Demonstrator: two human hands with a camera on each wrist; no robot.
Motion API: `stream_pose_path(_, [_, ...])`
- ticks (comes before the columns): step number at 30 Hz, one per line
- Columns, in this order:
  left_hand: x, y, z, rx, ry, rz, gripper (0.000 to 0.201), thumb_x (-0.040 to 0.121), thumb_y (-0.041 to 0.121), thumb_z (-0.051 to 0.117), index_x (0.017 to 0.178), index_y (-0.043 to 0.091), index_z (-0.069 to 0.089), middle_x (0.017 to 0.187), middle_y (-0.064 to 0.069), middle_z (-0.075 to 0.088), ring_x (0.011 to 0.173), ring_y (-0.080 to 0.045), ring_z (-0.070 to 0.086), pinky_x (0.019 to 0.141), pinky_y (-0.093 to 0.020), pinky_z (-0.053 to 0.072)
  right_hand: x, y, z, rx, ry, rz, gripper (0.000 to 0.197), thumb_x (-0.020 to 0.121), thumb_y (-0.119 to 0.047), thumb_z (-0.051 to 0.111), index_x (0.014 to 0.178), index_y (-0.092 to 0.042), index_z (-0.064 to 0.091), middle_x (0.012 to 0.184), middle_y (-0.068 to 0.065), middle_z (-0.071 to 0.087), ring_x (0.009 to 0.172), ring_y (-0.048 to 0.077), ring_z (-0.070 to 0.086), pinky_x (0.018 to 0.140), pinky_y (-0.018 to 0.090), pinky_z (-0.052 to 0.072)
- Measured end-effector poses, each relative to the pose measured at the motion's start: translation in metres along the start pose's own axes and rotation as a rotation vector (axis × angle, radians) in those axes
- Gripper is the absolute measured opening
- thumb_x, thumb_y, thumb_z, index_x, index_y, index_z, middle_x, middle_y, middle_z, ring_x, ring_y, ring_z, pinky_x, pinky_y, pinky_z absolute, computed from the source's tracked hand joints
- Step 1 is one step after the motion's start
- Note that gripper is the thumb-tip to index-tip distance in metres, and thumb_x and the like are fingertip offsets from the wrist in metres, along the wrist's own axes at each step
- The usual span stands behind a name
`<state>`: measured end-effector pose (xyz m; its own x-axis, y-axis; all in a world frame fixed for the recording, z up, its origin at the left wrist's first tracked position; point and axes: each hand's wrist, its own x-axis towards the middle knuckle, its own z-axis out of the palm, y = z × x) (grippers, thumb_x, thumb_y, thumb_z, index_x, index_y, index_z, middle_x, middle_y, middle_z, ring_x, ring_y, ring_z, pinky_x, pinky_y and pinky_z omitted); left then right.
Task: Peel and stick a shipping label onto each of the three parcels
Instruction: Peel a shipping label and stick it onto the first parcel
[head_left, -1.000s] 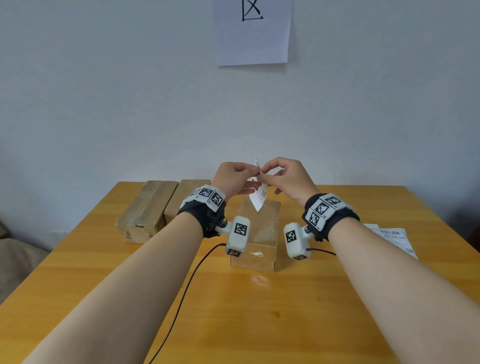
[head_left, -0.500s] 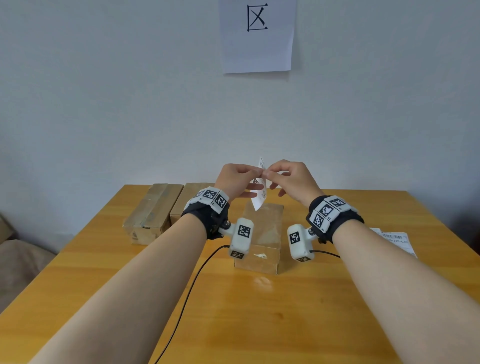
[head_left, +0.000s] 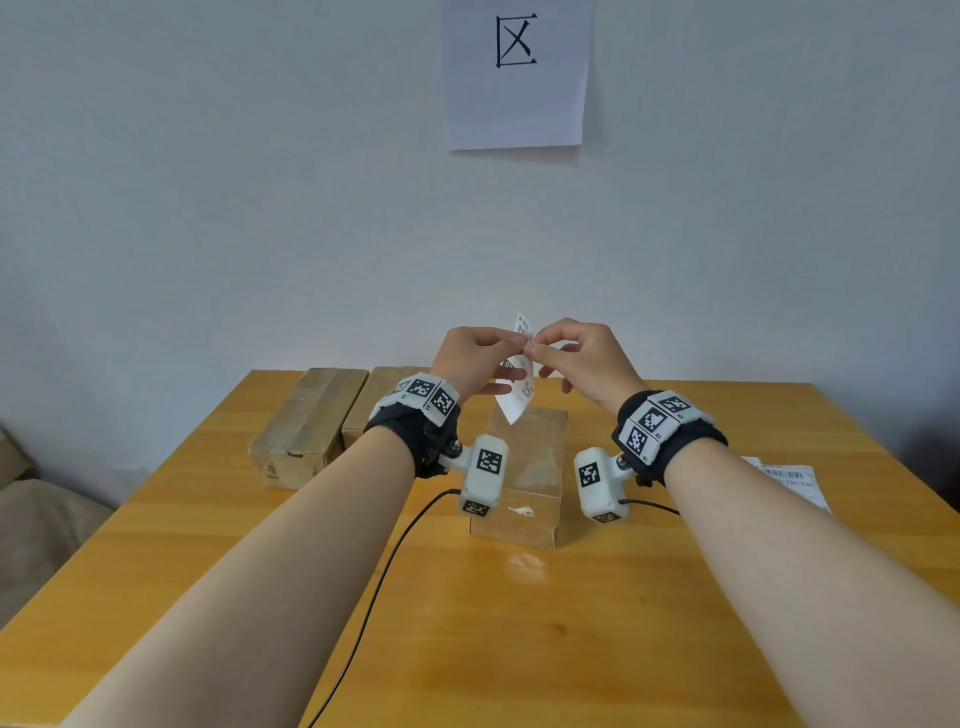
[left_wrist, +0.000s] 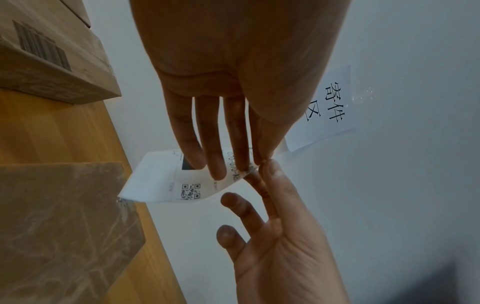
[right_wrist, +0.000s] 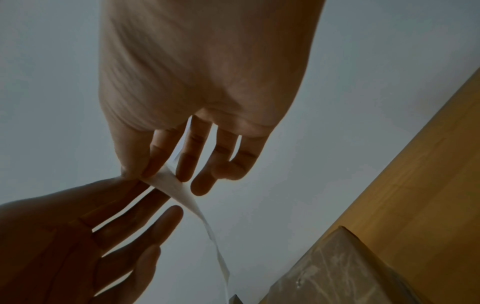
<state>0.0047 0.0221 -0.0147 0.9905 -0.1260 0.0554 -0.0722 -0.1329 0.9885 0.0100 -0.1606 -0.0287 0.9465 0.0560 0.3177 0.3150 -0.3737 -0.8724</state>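
A white shipping label (head_left: 517, 397) with a QR code (left_wrist: 191, 191) hangs in the air above the middle parcel (head_left: 527, 467), a brown box wrapped in clear tape. My left hand (head_left: 480, 353) pinches the label's upper corner between thumb and forefinger, its other fingers lying straight along the printed face (left_wrist: 166, 176). My right hand (head_left: 576, 348) pinches the same corner from the other side, thumb and forefinger (right_wrist: 153, 164) together. Seen from the right wrist, the label (right_wrist: 182, 193) curls down towards the parcel (right_wrist: 350, 267). Two more brown parcels (head_left: 306, 421) (head_left: 382, 392) lie side by side at the back left.
More labels on backing paper (head_left: 792, 480) lie at the right of the wooden table (head_left: 519, 649). A black cable (head_left: 379, 582) runs from my left wrist to the front edge. A paper sign (head_left: 517, 73) hangs on the wall behind.
Both hands stay pinched together at the label's upper corner, held at about the same height. The parcels have not moved. The head view has shifted slightly.
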Motion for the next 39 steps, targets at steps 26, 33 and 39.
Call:
stream_pose_path(26, [0.003, -0.005, 0.0, 0.046, 0.05, 0.002, 0.014, 0.103, 0.026, 0.067, 0.102, 0.019, 0.079, 0.1, 0.008, 0.081, 0.093, -0.014, 0.08, 0.083, -0.035, 0.065, -0.006, -0.004, -0.003, 0.024, 0.065, 0.064, 0.011, 0.097, -0.02, 0.066, 0.089, -0.016, 0.073, 0.101, -0.001, 0.073, 0.079, 0.021, 0.074, 0.058, 0.032, 0.056])
stream_pose_path(33, [0.003, -0.008, -0.003, 0.01, 0.101, -0.029, 0.012, 0.102, 0.026, 0.066, 0.1, 0.022, 0.077, 0.102, 0.006, 0.081, 0.095, -0.017, 0.08, 0.085, -0.037, 0.065, -0.008, 0.001, -0.005, 0.14, 0.104, 0.143, 0.012, 0.096, -0.015, 0.063, 0.096, -0.007, 0.071, 0.099, 0.006, 0.074, 0.075, 0.022, 0.072, 0.056, 0.034, 0.053])
stream_pose_path(39, [0.002, -0.01, -0.005, -0.06, 0.114, -0.083, 0.015, 0.103, 0.026, 0.065, 0.107, 0.019, 0.077, 0.105, 0.004, 0.082, 0.096, -0.018, 0.08, 0.086, -0.039, 0.065, -0.008, 0.002, -0.007, 0.177, 0.126, 0.168, 0.012, 0.096, -0.015, 0.062, 0.096, -0.007, 0.071, 0.094, 0.003, 0.074, 0.073, 0.021, 0.072, 0.055, 0.033, 0.053])
